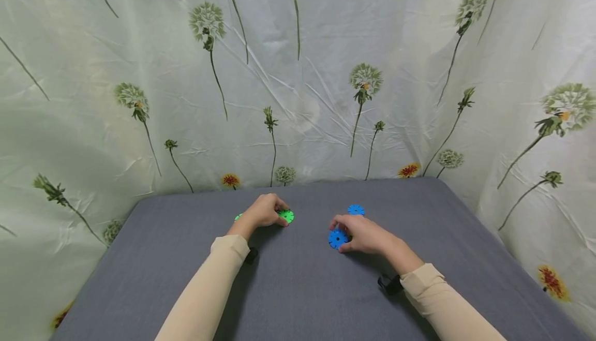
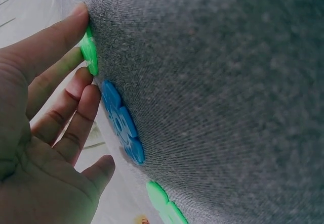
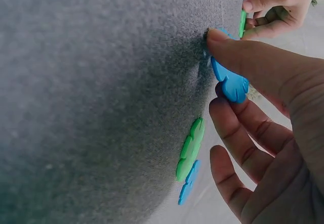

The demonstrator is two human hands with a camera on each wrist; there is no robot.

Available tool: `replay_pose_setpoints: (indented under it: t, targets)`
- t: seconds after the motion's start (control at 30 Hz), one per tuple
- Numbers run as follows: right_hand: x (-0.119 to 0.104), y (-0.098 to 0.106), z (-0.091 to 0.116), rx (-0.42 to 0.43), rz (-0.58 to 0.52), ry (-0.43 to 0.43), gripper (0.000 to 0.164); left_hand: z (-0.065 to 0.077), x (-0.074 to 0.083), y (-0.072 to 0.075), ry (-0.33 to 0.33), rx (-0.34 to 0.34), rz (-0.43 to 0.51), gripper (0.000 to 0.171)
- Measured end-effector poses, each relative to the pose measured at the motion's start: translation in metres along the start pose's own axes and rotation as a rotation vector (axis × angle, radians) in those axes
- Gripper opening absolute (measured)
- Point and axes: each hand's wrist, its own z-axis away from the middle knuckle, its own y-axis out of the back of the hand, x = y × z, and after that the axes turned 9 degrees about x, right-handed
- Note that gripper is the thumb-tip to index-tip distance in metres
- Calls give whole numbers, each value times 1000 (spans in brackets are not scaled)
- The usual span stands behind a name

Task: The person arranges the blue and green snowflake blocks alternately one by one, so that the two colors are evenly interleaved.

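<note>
In the head view my left hand reaches over the table, its thumb and fingers pinching a flat green notched plastic disc at the edges. Another green disc peeks out behind that wrist. The left wrist view also has a blue disc lying under the left fingers. To the right, my right hand holds a blue notched disc with a hole in its middle. The right wrist view has it tilted between thumb and fingers. Just beyond that hand lies another blue disc.
A grey cloth covers the table. In the right wrist view a green disc lies on it beside a blue one. Behind and at the sides hangs a pale curtain printed with dandelions.
</note>
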Motion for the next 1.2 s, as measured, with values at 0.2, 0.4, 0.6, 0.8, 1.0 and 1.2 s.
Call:
replay_pose_setpoints:
  t: [0.2,0.4,0.6,0.8,1.0,1.2]
  targets:
    - [3,1,7,-18,-32,33,49,1,0,0,4,7,2,40]
    - [7,1,10,-26,-50,54,51,0,-1,-1,0,5,3,41]
    - [8,2,12,-13,-30,55,49,1,-1,0,-1,3,8,41]
    - [11,4,7,-6,-68,20,48,1,-2,0,11,8,18,40]
    - [13,7,-4,19,-74,7,47,2,-1,0,16,10,25,40]
    - [10,11,-18,32,-96,-38,47,1,0,1,13,11,18,39]
